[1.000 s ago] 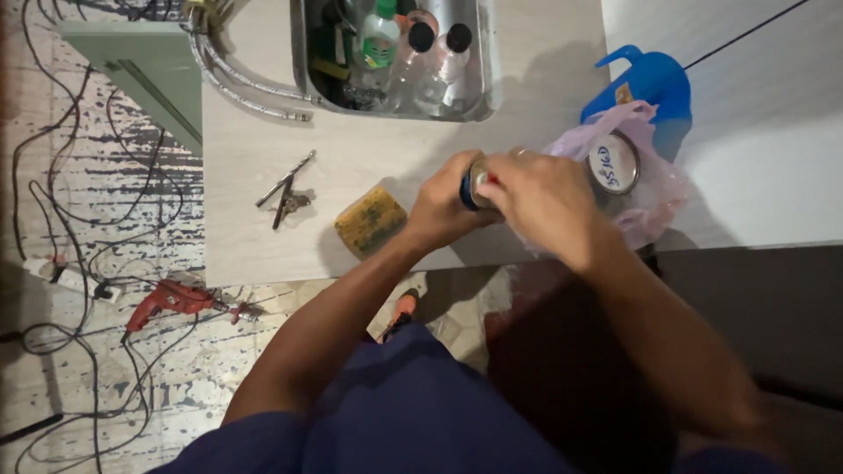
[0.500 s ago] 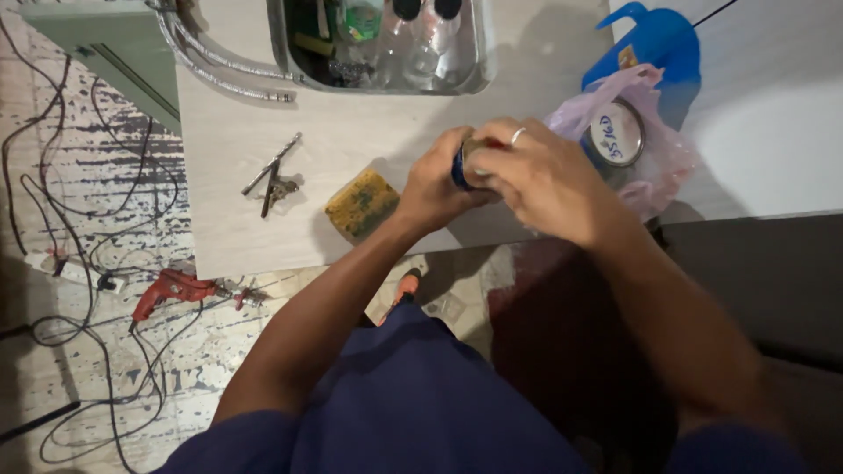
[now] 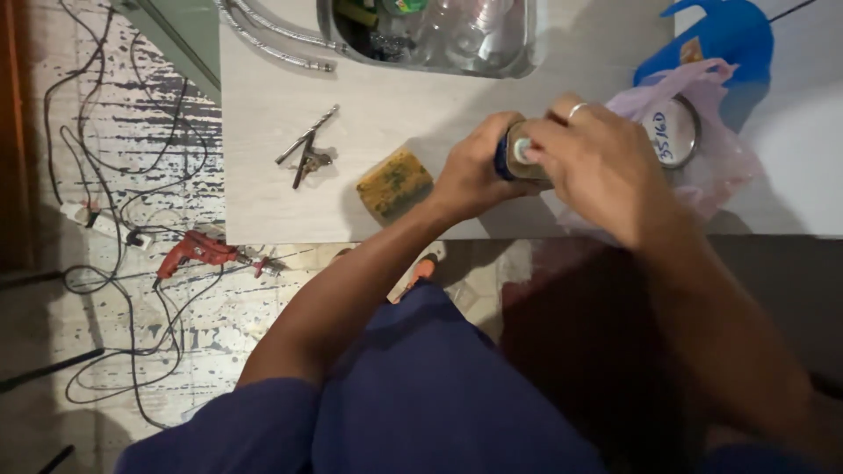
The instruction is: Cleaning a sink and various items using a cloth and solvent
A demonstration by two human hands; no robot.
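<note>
My left hand grips a small can with a dark blue rim, held over the white countertop. My right hand, with a ring on one finger, closes over the can's top from the right, fingertips on its lid. Most of the can is hidden by both hands. A yellow sponge lies on the counter just left of my left wrist.
A steel sink holding bottles is set in the counter's far side. Drill bits and a chuck key lie at the left. A pink plastic bag with a round tin and a blue jug sit right. A red drill and cables lie on the floor.
My hands and the can stay together over the counter; my right hand has shifted slightly over the can's top. The view has tilted a little, showing less of the sink.
</note>
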